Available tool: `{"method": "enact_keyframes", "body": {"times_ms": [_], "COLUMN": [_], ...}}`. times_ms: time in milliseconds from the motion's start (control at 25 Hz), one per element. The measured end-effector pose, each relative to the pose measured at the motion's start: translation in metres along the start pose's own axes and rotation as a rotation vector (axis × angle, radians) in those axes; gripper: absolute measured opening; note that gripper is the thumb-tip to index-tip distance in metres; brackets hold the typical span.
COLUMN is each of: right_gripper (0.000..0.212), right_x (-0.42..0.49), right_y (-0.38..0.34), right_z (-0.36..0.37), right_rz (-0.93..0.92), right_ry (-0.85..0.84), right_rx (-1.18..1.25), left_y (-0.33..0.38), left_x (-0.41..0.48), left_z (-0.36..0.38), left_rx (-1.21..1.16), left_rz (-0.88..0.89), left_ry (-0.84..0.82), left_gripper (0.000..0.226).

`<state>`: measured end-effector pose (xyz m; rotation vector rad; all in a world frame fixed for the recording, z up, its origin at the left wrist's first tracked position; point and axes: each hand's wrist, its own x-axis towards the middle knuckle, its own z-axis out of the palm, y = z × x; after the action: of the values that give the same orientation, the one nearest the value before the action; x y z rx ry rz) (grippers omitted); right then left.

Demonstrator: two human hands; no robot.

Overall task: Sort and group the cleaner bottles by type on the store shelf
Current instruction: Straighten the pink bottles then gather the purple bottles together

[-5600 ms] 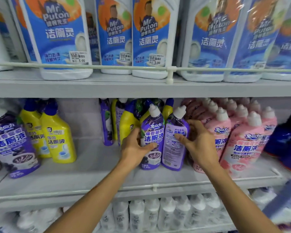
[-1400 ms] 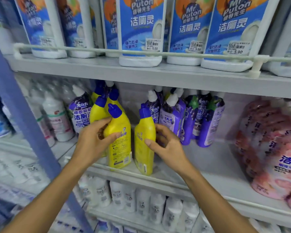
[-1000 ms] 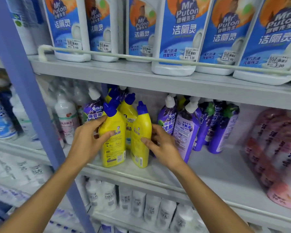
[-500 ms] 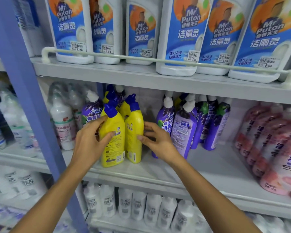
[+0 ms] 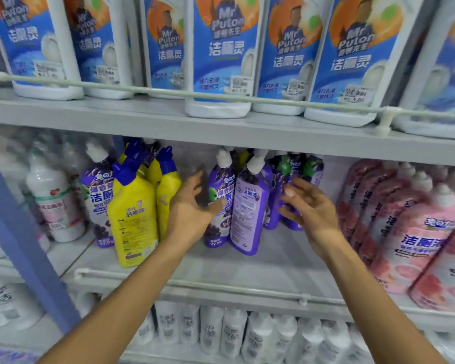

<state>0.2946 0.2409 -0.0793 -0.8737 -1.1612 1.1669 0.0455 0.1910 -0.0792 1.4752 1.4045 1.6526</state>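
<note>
On the middle shelf (image 5: 247, 269) several yellow bottles with blue caps (image 5: 133, 219) stand packed together at the left. Right of them is a cluster of purple bottles with white caps (image 5: 250, 208); one more purple bottle (image 5: 97, 198) stands left of the yellow group. My left hand (image 5: 189, 208) hovers with spread fingers between the yellow bottles and the purple cluster, holding nothing. My right hand (image 5: 307, 208) is spread in front of the right side of the purple cluster, fingers relaxed, also holding nothing.
Pink bottles (image 5: 418, 232) fill the shelf's right end. White bottles (image 5: 53, 200) stand at the far left behind a blue upright post (image 5: 19, 232). Large blue-labelled bottles (image 5: 221, 56) line the upper shelf behind a rail. More white bottles (image 5: 221, 329) fill the shelf below.
Both hands let go of the yellow bottles, which now stand together at the left. The hands moved right to the purple cluster and are spread.
</note>
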Motion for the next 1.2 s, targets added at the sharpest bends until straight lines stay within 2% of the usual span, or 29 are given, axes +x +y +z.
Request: {"method": "enact_keyframes", "body": {"times_ms": [120,200,320,520,800,960,1200], "right_gripper": [0.046,0.050,0.049,0.048,0.043,0.044,0.048], "right_x": [0.016,0.020,0.025,0.027,0.001,-0.004,0.016], "right_y": [0.027,0.049,0.066,0.048,0.010,0.012,0.038], "right_z": [0.015,0.030,0.031,-0.028,-0.111,-0.113,-0.066], "right_rz": [0.079,0.036,-0.055,-0.031,-0.044,-0.049,-0.060], "right_ry": [-0.141,-0.241,-0.215,-0.275,-0.232,-0.187,-0.216], "right_rx": [-0.124,-0.234,-0.341,-0.337,-0.347,-0.323,-0.312], "left_y": [-0.009,-0.017,-0.022,-0.019,-0.014,-0.023,-0.036], "left_x": [0.017,0.024,0.028,0.022,0.023,0.015,0.014], "left_z": [0.025,0.030,0.032,0.030,0.057,0.086,0.075], "left_rx": [0.055,0.107,0.110,0.078,0.036,0.012,0.051], "left_rz": [-0.028,-0.041,-0.063,-0.040,-0.039,-0.099,-0.068], "left_ry": [0.057,0.114,0.140,0.044,-0.202,-0.277,-0.186], "left_gripper": [0.073,0.068,0.055,0.050,0.044,0.041,0.037]}}
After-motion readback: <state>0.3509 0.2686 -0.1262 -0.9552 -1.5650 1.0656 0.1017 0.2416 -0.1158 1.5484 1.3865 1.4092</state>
